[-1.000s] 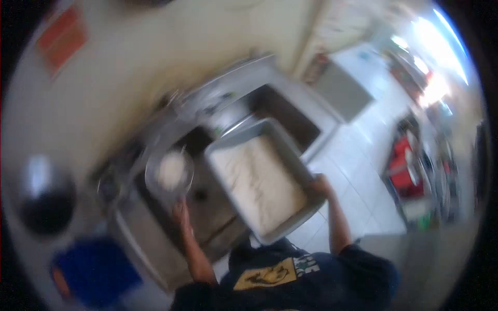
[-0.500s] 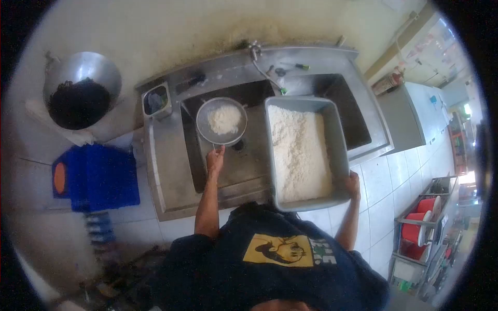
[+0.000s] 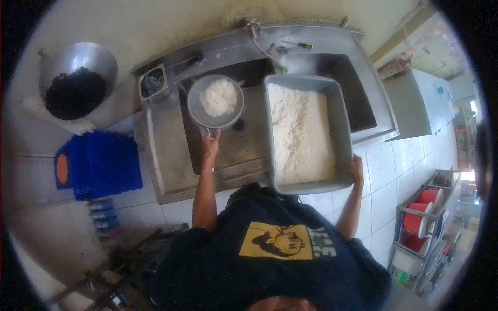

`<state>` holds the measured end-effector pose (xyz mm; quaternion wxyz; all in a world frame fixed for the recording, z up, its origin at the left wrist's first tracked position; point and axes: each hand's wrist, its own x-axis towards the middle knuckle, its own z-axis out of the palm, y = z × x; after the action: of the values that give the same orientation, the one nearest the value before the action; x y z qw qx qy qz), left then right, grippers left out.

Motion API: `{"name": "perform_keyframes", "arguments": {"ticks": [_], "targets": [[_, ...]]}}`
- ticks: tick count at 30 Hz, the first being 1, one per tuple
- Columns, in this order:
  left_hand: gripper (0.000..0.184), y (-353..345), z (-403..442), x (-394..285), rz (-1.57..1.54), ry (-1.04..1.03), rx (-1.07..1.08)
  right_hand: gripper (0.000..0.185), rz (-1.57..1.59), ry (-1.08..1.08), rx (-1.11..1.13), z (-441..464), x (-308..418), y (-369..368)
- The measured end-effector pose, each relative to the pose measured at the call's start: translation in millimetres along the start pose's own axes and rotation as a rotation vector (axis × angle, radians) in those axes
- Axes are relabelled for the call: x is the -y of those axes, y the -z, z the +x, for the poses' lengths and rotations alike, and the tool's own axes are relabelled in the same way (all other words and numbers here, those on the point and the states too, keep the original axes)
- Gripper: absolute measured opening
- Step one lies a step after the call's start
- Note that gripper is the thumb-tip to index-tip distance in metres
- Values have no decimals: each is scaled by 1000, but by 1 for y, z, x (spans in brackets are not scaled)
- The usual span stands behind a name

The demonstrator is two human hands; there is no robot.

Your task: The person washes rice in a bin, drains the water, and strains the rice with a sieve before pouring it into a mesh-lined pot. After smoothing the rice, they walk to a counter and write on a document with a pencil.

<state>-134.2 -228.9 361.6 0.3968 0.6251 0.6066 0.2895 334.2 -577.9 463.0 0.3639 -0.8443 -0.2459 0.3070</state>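
Note:
My left hand (image 3: 210,147) is closed round the handle of a round mesh strainer (image 3: 195,116), above the left sink basin (image 3: 249,150). A pale floury heap (image 3: 219,97) lies in the strainer. With its fingers wrapped over the right rim, my right hand (image 3: 356,171) grips a grey rectangular tub (image 3: 340,124). White, lumpy powder (image 3: 301,135) covers the tub's bottom. The tub is over the divider between the two basins, its near edge close to my shirt.
A faucet (image 3: 252,26) and green-handled tool (image 3: 305,45) are at the sink's back. On the left are a metal bowl of dark material (image 3: 75,96), a blue crate (image 3: 106,163) and a small metal container (image 3: 154,83). A rack with red containers (image 3: 417,220) stands right.
The view has turned and steadied, so sink and tub appear straighter. Over the last half second the strainer shifts slightly up and left in view. Both hands keep their holds.

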Motion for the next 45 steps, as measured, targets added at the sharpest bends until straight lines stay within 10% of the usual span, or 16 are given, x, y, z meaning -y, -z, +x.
{"name": "perform_keyframes", "arguments": {"ticks": [11, 21, 29, 33, 36, 40, 45], "targets": [[45, 88, 20, -141, -314, 96, 269, 31, -43, 26, -76, 10, -8, -5], [59, -7, 11, 18, 68, -9, 125, 33, 16, 22, -74, 11, -21, -2], [42, 57, 10, -113, -420, 107, 281, 31, -41, -38, -29, 11, -12, 0], [37, 9, 12, -28, -272, 123, 225, 31, -226, -22, -63, -2, -2, 7], [73, -11, -42, -36, -147, 251, 339, 35, -355, 91, -176, 25, -52, -2], [41, -35, 40, 94, -166, -8, 223, 37, -244, 116, -89, 2, -21, 9], [40, 42, 27, -83, -533, 92, 385, 37, -242, 78, -132, 8, -33, 2]]}}
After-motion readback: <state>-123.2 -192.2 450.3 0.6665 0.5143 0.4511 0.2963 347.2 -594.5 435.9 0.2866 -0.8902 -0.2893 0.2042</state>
